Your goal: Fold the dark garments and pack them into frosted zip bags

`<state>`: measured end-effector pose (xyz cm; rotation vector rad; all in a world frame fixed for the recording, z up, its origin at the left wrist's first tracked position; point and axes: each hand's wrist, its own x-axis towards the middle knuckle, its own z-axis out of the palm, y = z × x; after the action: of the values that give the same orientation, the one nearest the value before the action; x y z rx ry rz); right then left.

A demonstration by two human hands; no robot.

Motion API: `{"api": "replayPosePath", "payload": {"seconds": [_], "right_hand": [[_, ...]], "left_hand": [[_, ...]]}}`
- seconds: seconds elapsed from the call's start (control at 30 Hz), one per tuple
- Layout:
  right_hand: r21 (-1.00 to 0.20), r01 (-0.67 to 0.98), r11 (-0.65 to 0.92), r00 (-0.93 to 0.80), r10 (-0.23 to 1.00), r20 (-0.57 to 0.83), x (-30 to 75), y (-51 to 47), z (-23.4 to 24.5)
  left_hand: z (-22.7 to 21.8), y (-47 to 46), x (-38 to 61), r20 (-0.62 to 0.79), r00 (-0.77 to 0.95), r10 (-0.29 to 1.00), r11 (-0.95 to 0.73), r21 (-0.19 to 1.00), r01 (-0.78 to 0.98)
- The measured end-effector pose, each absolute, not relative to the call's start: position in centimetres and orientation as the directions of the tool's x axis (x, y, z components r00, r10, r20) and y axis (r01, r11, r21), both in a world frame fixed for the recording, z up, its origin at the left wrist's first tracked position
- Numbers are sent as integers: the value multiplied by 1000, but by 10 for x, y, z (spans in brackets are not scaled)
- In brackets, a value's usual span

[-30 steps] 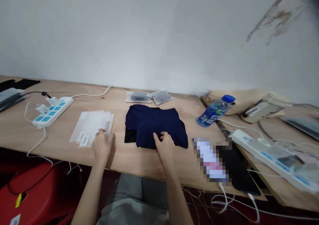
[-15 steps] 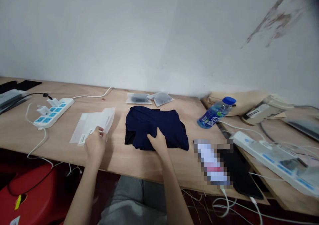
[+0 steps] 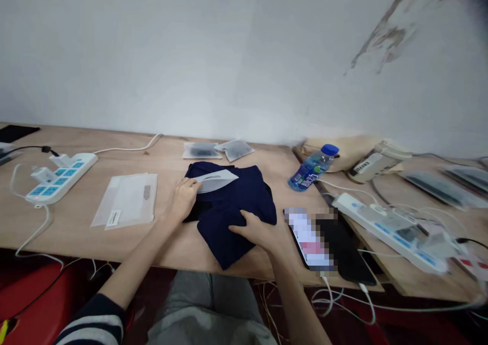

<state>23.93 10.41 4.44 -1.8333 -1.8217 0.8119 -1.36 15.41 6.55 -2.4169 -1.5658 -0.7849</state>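
My left hand [image 3: 185,198] pinches a translucent plastic bag [image 3: 217,181] by its left end, holding it over the upper left of a dark navy folded garment [image 3: 247,195]. One corner of the garment points toward the table's front edge. Black cloth [image 3: 193,211] shows beneath its left side. On the navy fabric rests my right hand [image 3: 257,229], thumb and a finger apart; its other fingers are partly hidden. More flat translucent bags [image 3: 129,202], one bearing a white label, lie left of my left hand.
Two small filled pouches [image 3: 202,150] [image 3: 238,150] lie near the wall. A power strip [image 3: 63,178] is at left, another [image 3: 389,233] at right. A blue-capped bottle [image 3: 313,168], a phone with blurred screen [image 3: 310,243], a black phone [image 3: 346,253] and cables sit rightward.
My left hand has moved right with a bag, from the bags on the left to above the navy garment. The garment's lower left part has shifted toward me. The view has turned slightly right.
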Motion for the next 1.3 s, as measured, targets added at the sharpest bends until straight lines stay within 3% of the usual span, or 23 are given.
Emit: {"api": "replayPosePath", "payload": {"seconds": [0.13, 0.23, 0.3, 0.47, 0.57, 0.8, 0.9, 1.1, 1.3], "right_hand": [[-651, 745, 146, -286, 951, -114, 244, 95, 74], [-690, 628, 359, -567, 818, -91, 256, 95, 106], [-701, 569, 431, -655, 753, -69, 259, 98, 120], [-551, 665, 503, -578, 815, 46, 237, 110, 109], [-460, 721, 518, -526, 842, 123, 215, 116, 83], [-127, 978, 168, -170, 985, -5, 187, 118, 56], [-109, 981, 160, -162, 987, -3, 184, 117, 59], [-73, 952, 298, -294, 954, 57, 192, 113, 63], [-180, 854, 488, -443, 864, 241, 205, 108, 54]], "left_hand": [[46, 161, 8, 592, 406, 696, -584, 138, 800], [42, 157, 15, 597, 459, 658, -655, 154, 740], [43, 152, 16, 576, 499, 648, -702, 197, 684], [41, 142, 18, 508, 585, 631, -774, 374, 510], [33, 142, 19, 526, 593, 609, -793, 413, 448], [33, 136, 22, 568, 513, 643, -760, 391, 519], [42, 125, 28, 583, 438, 684, -718, 432, 547], [39, 118, 35, 553, 361, 751, -637, 459, 619], [34, 123, 33, 502, 308, 808, -564, 508, 650]]}}
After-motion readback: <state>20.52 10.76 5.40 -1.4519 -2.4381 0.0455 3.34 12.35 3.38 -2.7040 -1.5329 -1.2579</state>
